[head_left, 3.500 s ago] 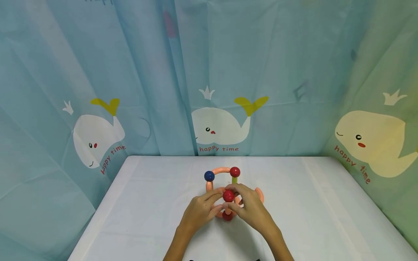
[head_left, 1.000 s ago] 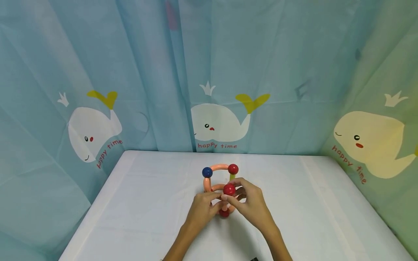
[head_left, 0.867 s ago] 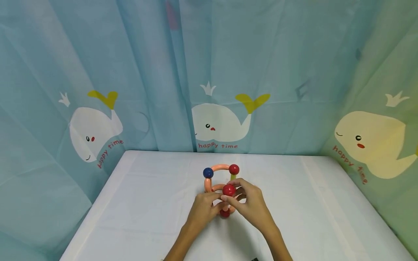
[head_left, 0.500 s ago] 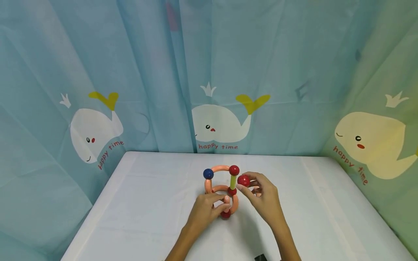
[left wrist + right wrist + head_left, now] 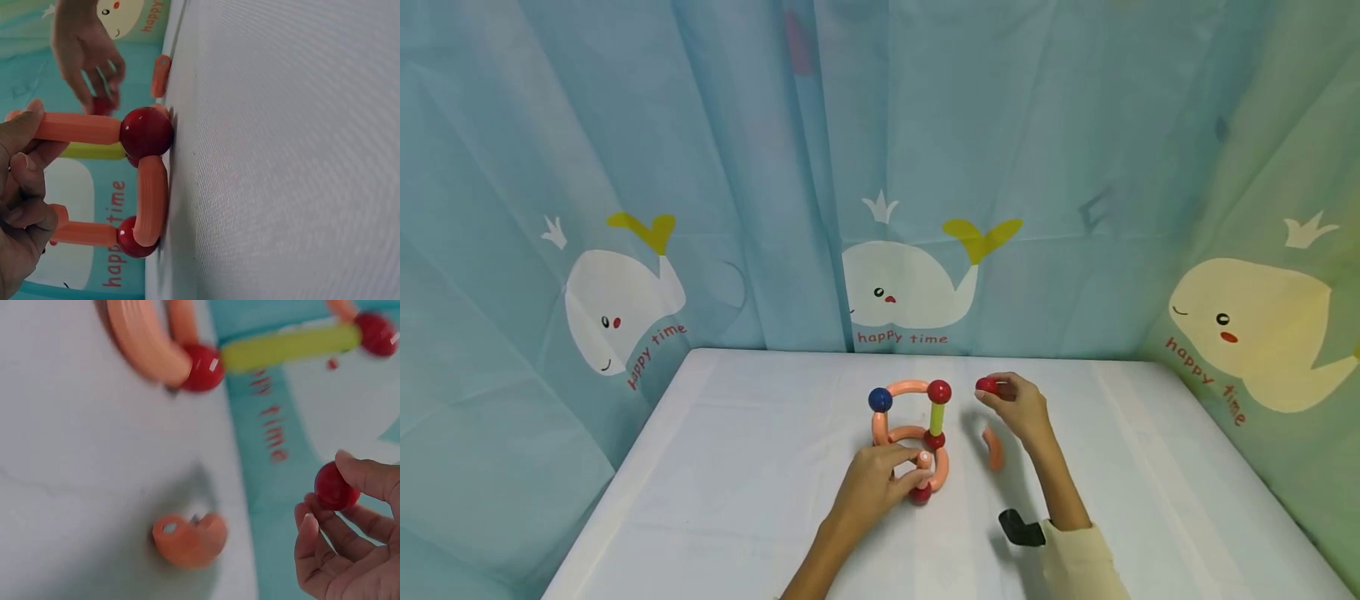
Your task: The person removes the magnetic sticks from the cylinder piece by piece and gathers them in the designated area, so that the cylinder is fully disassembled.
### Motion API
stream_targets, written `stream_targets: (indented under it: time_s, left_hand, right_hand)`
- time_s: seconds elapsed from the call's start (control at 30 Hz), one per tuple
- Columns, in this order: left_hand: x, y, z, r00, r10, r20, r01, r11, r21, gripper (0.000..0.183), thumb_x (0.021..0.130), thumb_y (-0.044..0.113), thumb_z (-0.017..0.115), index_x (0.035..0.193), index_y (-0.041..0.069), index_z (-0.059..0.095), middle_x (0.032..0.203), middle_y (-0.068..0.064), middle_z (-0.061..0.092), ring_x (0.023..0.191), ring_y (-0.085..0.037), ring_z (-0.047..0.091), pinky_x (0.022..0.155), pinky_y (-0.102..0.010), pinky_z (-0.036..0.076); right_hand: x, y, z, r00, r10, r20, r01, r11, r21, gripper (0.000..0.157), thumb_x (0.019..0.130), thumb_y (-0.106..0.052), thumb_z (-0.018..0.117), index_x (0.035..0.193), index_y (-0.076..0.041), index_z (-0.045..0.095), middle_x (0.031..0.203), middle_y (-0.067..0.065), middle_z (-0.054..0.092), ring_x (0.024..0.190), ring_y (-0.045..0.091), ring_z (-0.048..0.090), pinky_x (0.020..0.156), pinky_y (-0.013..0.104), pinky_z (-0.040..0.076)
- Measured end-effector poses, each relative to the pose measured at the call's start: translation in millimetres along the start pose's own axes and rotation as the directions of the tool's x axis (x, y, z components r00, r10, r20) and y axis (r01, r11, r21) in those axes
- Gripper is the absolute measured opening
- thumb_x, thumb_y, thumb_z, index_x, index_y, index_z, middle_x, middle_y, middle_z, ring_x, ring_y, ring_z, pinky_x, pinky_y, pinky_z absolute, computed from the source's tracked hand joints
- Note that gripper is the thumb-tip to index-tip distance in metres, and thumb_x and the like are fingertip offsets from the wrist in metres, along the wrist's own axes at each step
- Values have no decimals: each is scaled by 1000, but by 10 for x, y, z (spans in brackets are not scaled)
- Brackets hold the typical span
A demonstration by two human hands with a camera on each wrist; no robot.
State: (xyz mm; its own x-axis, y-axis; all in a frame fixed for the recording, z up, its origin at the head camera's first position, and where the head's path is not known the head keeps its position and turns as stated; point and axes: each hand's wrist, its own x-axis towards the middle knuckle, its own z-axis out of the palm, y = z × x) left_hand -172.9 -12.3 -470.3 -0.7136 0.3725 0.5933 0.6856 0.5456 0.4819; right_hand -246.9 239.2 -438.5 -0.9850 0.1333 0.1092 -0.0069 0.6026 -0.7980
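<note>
My left hand (image 5: 872, 483) pinches the top of an upright orange rod (image 5: 81, 127), whose foot meets a red ball (image 5: 147, 132) on the table. This rod belongs to a frame of balls and rods. At the back of the frame, a blue ball (image 5: 880, 400) and a red ball (image 5: 938, 392) are bridged by a curved orange rod (image 5: 908, 387); a yellow-green rod (image 5: 937, 419) stands under the red one. To the right, my right hand (image 5: 1021, 408) holds a separate red ball (image 5: 336, 486) between thumb and fingers, above the table.
A loose curved orange rod (image 5: 994, 450) lies on the white table (image 5: 737, 500) right of the frame. Near my right sleeve (image 5: 1078, 562) is a black device (image 5: 1021, 528). A blue curtain (image 5: 1075, 167) with whale prints hangs behind the table's far edge.
My right hand has lifted the red ball away from the front upright rod and carried it right and back. My left hand keeps its pinch on the rod, whose top is now uncovered.
</note>
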Motion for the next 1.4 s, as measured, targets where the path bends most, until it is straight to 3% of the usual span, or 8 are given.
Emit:
stream_targets:
  time_s: [0.23,0.47,0.73,1.0,1.2,1.4]
  left_hand:
    - [4,40,32,999,-27,28,25,998,54,26,81,36,76,98,16,77,80,7,73,54,4,34,55,-7,28]
    - [9,55,18,997,-59,45,56,996,69,23,81,38,76,95,19,76,73,12,68,54,5,33,54,-7,27]
    - [13,54,-3,995,-63,74,56,995,86,25,83,41,74,95,19,76,78,12,71,56,4,35,56,-7,28]
    - [16,39,-32,996,-59,65,55,997,57,21,84,37,75,92,18,75,75,10,70,56,3,47,55,-5,33]
    - [5,32,-29,995,-74,71,68,994,89,24,83,39,74,93,19,76,74,11,68,55,4,35,54,-7,28]
    - [3,7,-14,997,-59,52,55,996,72,20,82,37,76,90,19,74,70,11,65,54,6,34,54,-5,27]
  right_hand:
    - [468,236,132,999,7,33,-5,998,-56,41,87,-24,73,117,2,63,113,26,67,106,37,62,78,36,49]
    - [750,299,296,995,46,94,-40,997,-67,43,85,-16,73,119,6,59,114,29,65,106,40,60,90,49,48]
    - [847,308,402,988,81,130,-69,993,-95,43,86,-14,72,120,7,56,116,30,62,102,37,60,81,39,52]
    - [888,297,473,988,87,131,-73,992,-107,45,86,-15,72,122,5,55,117,30,62,103,37,60,84,42,53]
    - [913,310,478,979,108,174,-89,990,-113,49,87,-17,72,127,5,52,122,30,59,108,38,58,89,44,52]
    - [927,299,484,970,135,202,-112,986,-124,49,88,-17,71,127,5,52,124,29,58,109,38,56,95,48,49]
